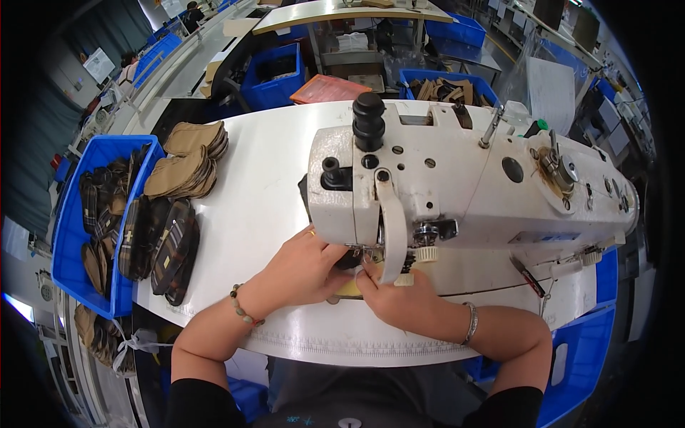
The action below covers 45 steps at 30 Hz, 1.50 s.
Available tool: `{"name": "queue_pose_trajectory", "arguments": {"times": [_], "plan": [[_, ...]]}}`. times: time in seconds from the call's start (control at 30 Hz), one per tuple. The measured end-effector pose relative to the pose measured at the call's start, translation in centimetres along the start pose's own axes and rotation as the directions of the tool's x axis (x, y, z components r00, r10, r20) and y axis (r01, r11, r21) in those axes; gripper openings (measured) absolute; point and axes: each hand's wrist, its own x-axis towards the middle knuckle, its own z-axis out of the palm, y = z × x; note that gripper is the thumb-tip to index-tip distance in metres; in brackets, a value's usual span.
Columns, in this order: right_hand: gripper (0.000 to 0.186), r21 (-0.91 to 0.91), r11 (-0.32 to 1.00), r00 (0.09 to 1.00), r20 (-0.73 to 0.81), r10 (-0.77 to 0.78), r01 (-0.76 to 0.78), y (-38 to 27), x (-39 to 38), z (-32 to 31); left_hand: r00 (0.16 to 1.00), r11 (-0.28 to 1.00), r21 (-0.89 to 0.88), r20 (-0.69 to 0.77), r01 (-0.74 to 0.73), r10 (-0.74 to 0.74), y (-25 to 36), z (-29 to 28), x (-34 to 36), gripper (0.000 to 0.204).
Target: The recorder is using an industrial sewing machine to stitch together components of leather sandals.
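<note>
A white sewing machine (442, 178) stands over the table, its head above my hands. Beneath the needle area a small dark fabric piece (348, 260) shows, mostly covered by fingers and the machine. My left hand (303, 265) has its fingers curled onto that piece from the left. Close by on the right, my right hand (401, 294) is closed, thumb and forefinger pinched near the presser foot; what lies between them is hidden. Under the fingertips a yellow patch (349, 288) shows on the machine bed.
Left on the white table (250, 192) lie stacked tan pieces (182, 171) and dark plaid pouches (171, 250). A blue bin (143, 285) beside them holds more. Small thread snips (526, 274) rest right of my right hand. Other blue bins (275, 78) stand beyond the table.
</note>
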Motion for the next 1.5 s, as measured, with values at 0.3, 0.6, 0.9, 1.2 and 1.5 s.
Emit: {"name": "queue_pose_trajectory", "arguments": {"times": [0.3,0.6,0.9,1.2,1.5], "plan": [[0.028,0.064,0.998,0.989,-0.149,0.001,0.009,0.0,-0.1,0.9,0.976,0.962,0.181,-0.041,-0.204,0.214,-2.8,1.6,-0.2,0.035],[0.018,-0.091,0.996,0.994,-0.108,-0.018,0.008,0.0,-0.3,0.5,0.983,0.972,0.16,-0.039,-0.171,0.179,-2.6,2.1,0.1,0.036],[0.016,-0.087,0.996,0.988,-0.157,-0.012,-0.002,0.0,-0.1,0.7,0.991,0.986,-0.102,0.008,-0.131,0.133,-2.7,1.7,0.7,0.041],[0.019,-0.015,1.0,0.991,-0.134,0.023,-0.025,-0.1,-0.4,0.9,0.986,0.982,-0.104,-0.055,-0.159,0.154,-2.2,1.7,0.7,0.044],[0.02,-0.112,0.994,0.995,-0.1,0.003,-0.014,0.2,0.2,0.5,0.986,0.983,0.102,-0.044,-0.154,0.159,-1.4,2.2,0.6,0.042]]}}
